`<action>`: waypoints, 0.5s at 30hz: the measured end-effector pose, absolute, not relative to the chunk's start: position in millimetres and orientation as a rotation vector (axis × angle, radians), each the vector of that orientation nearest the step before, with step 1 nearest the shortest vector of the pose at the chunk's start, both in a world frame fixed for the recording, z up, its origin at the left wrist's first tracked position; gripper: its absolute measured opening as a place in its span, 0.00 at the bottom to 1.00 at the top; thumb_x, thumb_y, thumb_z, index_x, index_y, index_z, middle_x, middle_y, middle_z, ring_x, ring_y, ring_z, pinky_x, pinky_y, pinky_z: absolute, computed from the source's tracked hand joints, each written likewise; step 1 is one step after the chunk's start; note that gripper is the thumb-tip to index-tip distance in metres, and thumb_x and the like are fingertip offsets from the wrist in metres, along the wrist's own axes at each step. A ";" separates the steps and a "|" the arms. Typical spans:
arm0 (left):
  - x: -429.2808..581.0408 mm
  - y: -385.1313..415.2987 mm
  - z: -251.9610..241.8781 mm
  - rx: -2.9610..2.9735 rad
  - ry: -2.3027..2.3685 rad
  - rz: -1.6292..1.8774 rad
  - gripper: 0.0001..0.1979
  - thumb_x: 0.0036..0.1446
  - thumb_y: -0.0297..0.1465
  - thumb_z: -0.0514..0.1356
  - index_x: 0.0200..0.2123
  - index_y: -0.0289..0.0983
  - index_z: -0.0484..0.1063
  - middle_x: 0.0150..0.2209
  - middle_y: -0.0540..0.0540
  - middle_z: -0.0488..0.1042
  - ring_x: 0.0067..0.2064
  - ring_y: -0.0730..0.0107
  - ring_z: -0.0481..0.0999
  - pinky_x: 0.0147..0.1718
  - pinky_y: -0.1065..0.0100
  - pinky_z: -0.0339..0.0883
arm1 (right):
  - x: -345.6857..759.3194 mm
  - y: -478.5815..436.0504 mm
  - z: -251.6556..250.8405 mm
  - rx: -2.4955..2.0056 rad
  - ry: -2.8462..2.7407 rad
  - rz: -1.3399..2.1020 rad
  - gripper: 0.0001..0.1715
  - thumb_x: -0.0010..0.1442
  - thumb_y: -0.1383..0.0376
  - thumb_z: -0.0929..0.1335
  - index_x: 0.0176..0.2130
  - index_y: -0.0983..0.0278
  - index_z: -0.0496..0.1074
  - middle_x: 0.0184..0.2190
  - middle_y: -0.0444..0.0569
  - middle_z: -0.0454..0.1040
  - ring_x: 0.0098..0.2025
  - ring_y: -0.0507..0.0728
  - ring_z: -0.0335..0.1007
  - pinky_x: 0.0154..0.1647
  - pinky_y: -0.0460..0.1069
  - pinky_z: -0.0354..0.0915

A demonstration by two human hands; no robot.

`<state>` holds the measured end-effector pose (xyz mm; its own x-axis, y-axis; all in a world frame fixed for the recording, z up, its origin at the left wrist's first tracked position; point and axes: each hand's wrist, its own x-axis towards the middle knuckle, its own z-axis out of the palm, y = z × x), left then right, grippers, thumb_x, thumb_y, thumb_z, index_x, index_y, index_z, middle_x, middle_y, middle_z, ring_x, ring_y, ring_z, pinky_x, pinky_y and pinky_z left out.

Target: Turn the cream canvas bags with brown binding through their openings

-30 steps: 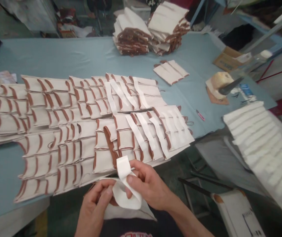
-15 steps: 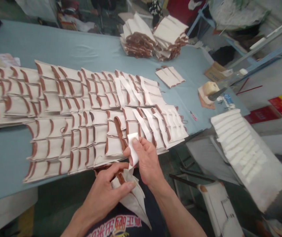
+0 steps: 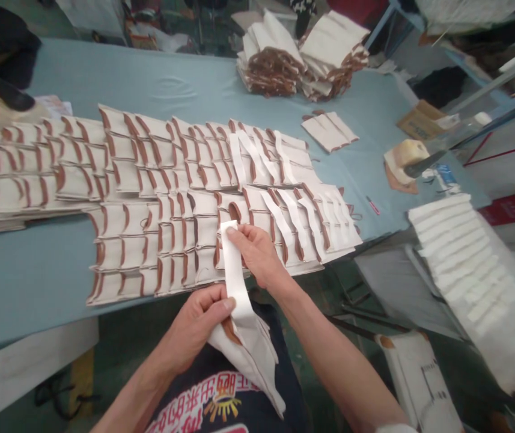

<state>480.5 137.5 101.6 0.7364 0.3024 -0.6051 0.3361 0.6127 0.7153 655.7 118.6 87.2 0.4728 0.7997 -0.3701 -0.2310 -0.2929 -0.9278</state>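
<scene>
A white strip (image 3: 234,270) stretches between my two hands. Its upper end is pinched in my right hand (image 3: 255,249), over the near row of panels. My left hand (image 3: 205,319) grips the strip's lower part together with a cream fabric piece (image 3: 252,355) that has a brown edge and hangs down over my lap. On the blue table, overlapping cream panels with brown edging (image 3: 140,240) lie in two long rows. Several loose white strips (image 3: 291,210) rest across the right part of these rows.
Two stacks of cream and brown pieces (image 3: 270,57) stand at the back of the table (image 3: 185,66). A small panel (image 3: 330,131), a red cutter (image 3: 372,205), a yellowish block (image 3: 413,153) and a cardboard box (image 3: 422,120) are on the right. A strip-covered board (image 3: 478,270) is beyond the table's edge.
My right hand has moved up and left with the strip's end, and more of the strip's length now shows. My left hand has shifted its hold onto the strip. The view has swung left.
</scene>
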 end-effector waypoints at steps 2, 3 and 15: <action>480.9 138.9 97.5 0.882 0.818 0.010 0.21 0.53 0.50 0.70 0.29 0.38 0.74 0.20 0.49 0.78 0.20 0.66 0.77 0.21 0.71 0.69 | 659.7 129.1 83.3 -1.606 -0.566 1.093 0.24 0.69 0.45 0.69 0.34 0.60 0.70 0.24 0.41 0.73 0.25 0.52 0.68 0.28 0.46 0.64; 482.1 140.0 94.5 0.862 0.843 0.032 0.21 0.52 0.49 0.71 0.30 0.38 0.74 0.20 0.49 0.78 0.20 0.65 0.77 0.21 0.71 0.70 | 663.6 132.9 83.0 -1.642 -0.600 1.078 0.21 0.70 0.47 0.70 0.35 0.60 0.71 0.24 0.41 0.73 0.27 0.53 0.70 0.30 0.47 0.65; 500.1 142.3 59.1 0.827 0.992 0.187 0.22 0.49 0.48 0.75 0.32 0.39 0.72 0.20 0.53 0.75 0.19 0.69 0.73 0.20 0.72 0.67 | 660.7 57.9 73.7 -1.631 -0.724 1.367 0.30 0.65 0.39 0.72 0.40 0.63 0.78 0.34 0.47 0.81 0.36 0.56 0.76 0.39 0.49 0.70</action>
